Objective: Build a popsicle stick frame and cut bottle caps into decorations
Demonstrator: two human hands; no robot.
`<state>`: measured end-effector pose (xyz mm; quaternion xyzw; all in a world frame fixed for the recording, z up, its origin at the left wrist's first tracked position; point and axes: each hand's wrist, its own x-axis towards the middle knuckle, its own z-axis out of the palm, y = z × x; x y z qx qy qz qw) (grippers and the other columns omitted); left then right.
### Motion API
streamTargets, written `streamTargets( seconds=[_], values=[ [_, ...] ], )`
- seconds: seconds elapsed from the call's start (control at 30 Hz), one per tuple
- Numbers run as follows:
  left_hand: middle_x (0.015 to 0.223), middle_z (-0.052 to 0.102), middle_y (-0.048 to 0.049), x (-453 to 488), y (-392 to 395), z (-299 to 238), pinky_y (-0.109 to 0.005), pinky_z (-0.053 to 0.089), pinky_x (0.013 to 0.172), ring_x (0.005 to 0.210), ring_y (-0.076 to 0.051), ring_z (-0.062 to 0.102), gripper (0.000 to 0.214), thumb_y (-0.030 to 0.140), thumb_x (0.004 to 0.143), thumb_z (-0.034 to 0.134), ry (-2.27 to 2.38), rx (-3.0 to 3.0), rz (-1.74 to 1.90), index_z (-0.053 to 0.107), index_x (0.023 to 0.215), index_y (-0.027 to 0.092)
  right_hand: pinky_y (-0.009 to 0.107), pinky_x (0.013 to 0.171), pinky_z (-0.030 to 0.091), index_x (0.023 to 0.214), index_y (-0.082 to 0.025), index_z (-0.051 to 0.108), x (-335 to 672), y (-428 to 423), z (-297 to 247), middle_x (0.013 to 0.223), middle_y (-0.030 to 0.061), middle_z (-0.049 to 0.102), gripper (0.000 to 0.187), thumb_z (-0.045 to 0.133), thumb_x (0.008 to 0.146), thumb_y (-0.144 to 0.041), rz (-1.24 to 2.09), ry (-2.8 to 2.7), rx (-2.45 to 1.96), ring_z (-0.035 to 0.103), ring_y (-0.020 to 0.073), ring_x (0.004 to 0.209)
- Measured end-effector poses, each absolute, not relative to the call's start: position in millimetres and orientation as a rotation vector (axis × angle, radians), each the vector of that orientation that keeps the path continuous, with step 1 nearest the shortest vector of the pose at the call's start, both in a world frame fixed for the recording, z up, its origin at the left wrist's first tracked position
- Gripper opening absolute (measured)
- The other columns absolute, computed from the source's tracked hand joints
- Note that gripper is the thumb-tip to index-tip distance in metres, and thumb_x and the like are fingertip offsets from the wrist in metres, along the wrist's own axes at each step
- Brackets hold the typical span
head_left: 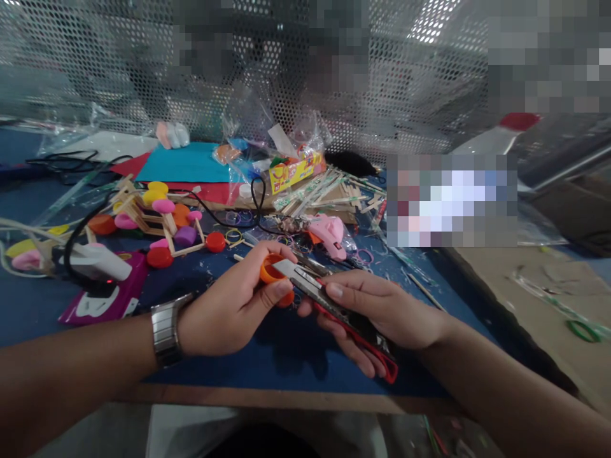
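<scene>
My left hand [233, 305], with a metal watch on its wrist, grips an orange plastic bottle cap [271, 270] between thumb and fingers. In my right hand [382, 305] is a utility knife [344, 312] with a red and black handle. Its blade is out and points to the left, with the tip at the cap's open side; whether it cuts into the cap I cannot tell. A second orange-red round piece [286, 299] shows just under my left thumb. Both hands are above the near part of the blue table [229, 362].
Stick models with coloured caps [162, 216] stand at the left beside a purple box [138, 286] and a white plug [102, 262]. Behind my hands lie a pink glue gun [327, 234], a black cable [214, 219], wooden sticks [353, 194] and blue paper [176, 164]. Cardboard [515, 305] lies right.
</scene>
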<state>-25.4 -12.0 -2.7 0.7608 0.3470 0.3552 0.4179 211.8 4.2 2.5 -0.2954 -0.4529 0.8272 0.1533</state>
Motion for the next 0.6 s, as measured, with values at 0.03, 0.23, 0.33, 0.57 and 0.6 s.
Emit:
streamTargets(
  seconds=[0.03, 0.23, 0.33, 0.57, 0.6],
  values=[
    [0.095, 0.064, -0.0049, -25.6, -11.6, -2.4, -0.026, 0.045, 0.064, 0.077, -0.016, 0.057, 0.023, 0.038, 0.107, 0.045, 0.879, 1.923, 0.891, 0.044, 0.121, 0.020, 0.016, 0.026, 0.040, 0.105, -0.012, 0.065, 211.8, 4.0, 2.3, 0.068, -0.0042, 0.059, 0.042, 0.066, 0.095, -0.053, 2.387, -1.288, -0.847, 0.059, 0.0098, 0.033],
    [0.095, 0.063, -0.0048, -26.6, -9.8, 2.4, -0.030, 0.050, 0.074, 0.080, -0.017, 0.057, 0.017, 0.034, 0.105, 0.048, 0.886, 1.956, 0.847, 0.045, 0.116, 0.022, 0.017, 0.027, 0.042, 0.105, -0.014, 0.062, 211.1, 2.9, 3.6, 0.066, -0.0053, 0.058, 0.041, 0.065, 0.095, -0.054, 2.407, -1.279, -0.830, 0.059, 0.0103, 0.033],
    [0.092, 0.065, -0.0042, -26.6, -9.9, 3.9, -0.030, 0.050, 0.075, 0.079, -0.017, 0.057, 0.017, 0.034, 0.106, 0.046, 0.872, 1.929, 0.819, 0.044, 0.117, 0.022, 0.017, 0.028, 0.042, 0.105, -0.015, 0.061, 210.6, 2.3, 4.8, 0.066, -0.0060, 0.058, 0.040, 0.065, 0.096, -0.053, 2.409, -1.286, -0.810, 0.058, 0.0096, 0.033],
    [0.089, 0.064, -0.0035, -25.6, -10.3, -0.5, -0.029, 0.046, 0.070, 0.077, -0.017, 0.055, 0.018, 0.038, 0.107, 0.045, 0.870, 1.860, 0.793, 0.044, 0.112, 0.021, 0.016, 0.030, 0.043, 0.107, -0.015, 0.060, 210.2, -0.4, 3.3, 0.066, -0.0061, 0.058, 0.035, 0.057, 0.102, -0.049, 2.402, -1.300, -0.769, 0.061, 0.0098, 0.035],
    [0.088, 0.064, -0.0033, -25.0, -10.3, -0.7, -0.029, 0.046, 0.070, 0.077, -0.017, 0.056, 0.019, 0.039, 0.107, 0.044, 0.859, 1.835, 0.783, 0.043, 0.113, 0.021, 0.016, 0.030, 0.043, 0.106, -0.015, 0.059, 209.9, -0.9, 3.5, 0.066, -0.0061, 0.059, 0.035, 0.057, 0.102, -0.050, 2.389, -1.317, -0.777, 0.060, 0.0094, 0.036]
  ],
)
